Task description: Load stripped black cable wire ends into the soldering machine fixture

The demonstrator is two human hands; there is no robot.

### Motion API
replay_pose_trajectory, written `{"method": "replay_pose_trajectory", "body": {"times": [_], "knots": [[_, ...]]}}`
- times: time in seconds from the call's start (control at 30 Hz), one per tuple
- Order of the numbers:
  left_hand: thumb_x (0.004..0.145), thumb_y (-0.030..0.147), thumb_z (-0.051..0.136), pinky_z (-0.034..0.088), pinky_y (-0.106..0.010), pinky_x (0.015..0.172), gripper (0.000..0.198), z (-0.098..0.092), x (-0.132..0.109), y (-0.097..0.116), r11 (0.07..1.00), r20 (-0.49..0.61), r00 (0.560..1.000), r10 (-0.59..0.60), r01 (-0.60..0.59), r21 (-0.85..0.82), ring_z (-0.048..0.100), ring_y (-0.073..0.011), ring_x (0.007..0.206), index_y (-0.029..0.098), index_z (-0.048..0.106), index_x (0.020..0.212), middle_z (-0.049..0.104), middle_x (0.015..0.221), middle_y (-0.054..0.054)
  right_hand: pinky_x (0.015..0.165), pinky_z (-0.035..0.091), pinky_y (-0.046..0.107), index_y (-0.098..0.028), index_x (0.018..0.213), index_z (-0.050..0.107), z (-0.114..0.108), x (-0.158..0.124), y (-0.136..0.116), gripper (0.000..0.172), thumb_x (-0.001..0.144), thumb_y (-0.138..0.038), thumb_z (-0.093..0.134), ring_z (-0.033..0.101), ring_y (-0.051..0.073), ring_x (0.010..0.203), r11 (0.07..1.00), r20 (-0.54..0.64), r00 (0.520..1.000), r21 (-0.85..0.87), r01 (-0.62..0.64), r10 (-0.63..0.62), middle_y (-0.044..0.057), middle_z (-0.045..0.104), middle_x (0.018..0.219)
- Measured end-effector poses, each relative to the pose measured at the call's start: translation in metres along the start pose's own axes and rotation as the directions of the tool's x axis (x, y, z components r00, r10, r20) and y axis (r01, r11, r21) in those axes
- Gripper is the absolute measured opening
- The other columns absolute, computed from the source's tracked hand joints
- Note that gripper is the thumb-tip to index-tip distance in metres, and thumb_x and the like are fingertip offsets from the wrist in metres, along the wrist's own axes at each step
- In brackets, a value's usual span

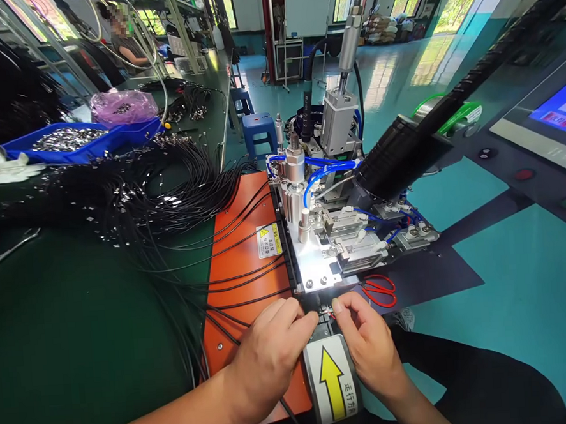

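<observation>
My left hand (277, 343) is closed at the front of a bench machine (314, 255), its thumb and finger by a narrow feed track (323, 330). A black cable (226, 330) runs from the left into this hand, where the fingers hide the grip. Opposite it, my right hand (367, 341) pinches thumb and forefinger at the same track. A small metal piece and a bit of red show between the fingertips, too small to name. Below the hands sits a rounded guard (332, 382) with a yellow arrow.
Several black cables cross the orange base plate (246, 240) from a large cable bundle (166, 187). Blue trays (61, 155) of metal parts stand behind. Red-handled scissors (380, 290) lie beside the machine. A screen panel (546, 125) is at right; a person (129, 42) sits far left.
</observation>
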State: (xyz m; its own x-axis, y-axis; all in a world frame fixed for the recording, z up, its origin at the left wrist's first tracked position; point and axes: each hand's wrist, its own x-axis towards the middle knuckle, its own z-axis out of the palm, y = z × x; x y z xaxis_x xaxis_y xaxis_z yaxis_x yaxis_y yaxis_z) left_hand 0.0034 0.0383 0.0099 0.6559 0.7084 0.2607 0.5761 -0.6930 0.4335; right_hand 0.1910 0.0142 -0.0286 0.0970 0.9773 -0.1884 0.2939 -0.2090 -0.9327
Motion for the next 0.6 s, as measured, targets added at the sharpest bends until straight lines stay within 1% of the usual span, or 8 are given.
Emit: {"method": "replay_pose_trajectory", "body": {"times": [0.17,0.33,0.4,0.5,0.6], "knots": [[0.098,0.009,0.039,0.048,-0.032,0.065,0.025,-0.003,0.002,0.004,0.999,0.026,1.000,0.015,-0.016,0.031,0.050,-0.0195,0.075,0.013,0.064,0.104,0.055,0.085,-0.008,0.063,0.042,0.026,-0.021,0.085,0.055,0.000,0.001,0.000,0.031,0.098,-0.048,0.046,0.052,0.016,0.066,1.000,0.002,1.000,-0.005,0.000,0.000,-0.001,0.056,0.074],[0.099,0.011,0.040,0.043,-0.030,0.059,0.026,-0.002,0.004,-0.001,0.991,0.028,0.998,0.055,-0.057,0.118,0.047,-0.0194,0.070,0.014,0.064,0.090,0.054,0.079,-0.006,0.061,0.042,0.027,-0.021,0.083,0.057,0.001,0.003,-0.001,0.036,0.097,-0.052,0.045,0.051,0.016,0.065,0.999,0.009,0.999,0.001,-0.034,0.034,-0.001,0.055,0.071],[0.099,0.012,0.040,0.043,-0.030,0.059,0.026,-0.003,0.005,-0.005,0.989,0.024,0.996,0.091,-0.094,0.116,0.047,-0.0194,0.070,0.013,0.065,0.092,0.055,0.078,-0.006,0.061,0.042,0.027,-0.021,0.083,0.058,-0.001,0.001,-0.002,0.038,0.096,-0.054,0.045,0.053,0.017,0.066,0.998,0.011,0.998,0.004,-0.064,0.064,0.000,0.057,0.071],[0.099,0.012,0.041,0.047,-0.031,0.064,0.024,-0.006,0.004,-0.009,0.989,0.026,0.992,0.125,-0.126,0.080,0.050,-0.0200,0.075,0.013,0.065,0.102,0.057,0.083,-0.007,0.063,0.044,0.027,-0.021,0.085,0.061,-0.006,-0.005,-0.005,0.037,0.095,-0.054,0.048,0.057,0.018,0.068,0.994,-0.015,0.994,0.009,-0.106,0.106,0.001,0.062,0.074],[0.099,0.013,0.039,0.049,-0.033,0.066,0.027,-0.008,0.002,-0.011,0.990,0.038,0.993,0.116,-0.119,0.079,0.050,-0.0213,0.078,0.014,0.065,0.108,0.057,0.086,-0.008,0.059,0.043,0.026,-0.021,0.083,0.064,-0.011,-0.012,-0.011,0.033,0.091,-0.052,0.056,0.054,0.017,0.064,0.995,-0.035,0.995,0.006,-0.098,0.098,0.000,0.060,0.070]]}}
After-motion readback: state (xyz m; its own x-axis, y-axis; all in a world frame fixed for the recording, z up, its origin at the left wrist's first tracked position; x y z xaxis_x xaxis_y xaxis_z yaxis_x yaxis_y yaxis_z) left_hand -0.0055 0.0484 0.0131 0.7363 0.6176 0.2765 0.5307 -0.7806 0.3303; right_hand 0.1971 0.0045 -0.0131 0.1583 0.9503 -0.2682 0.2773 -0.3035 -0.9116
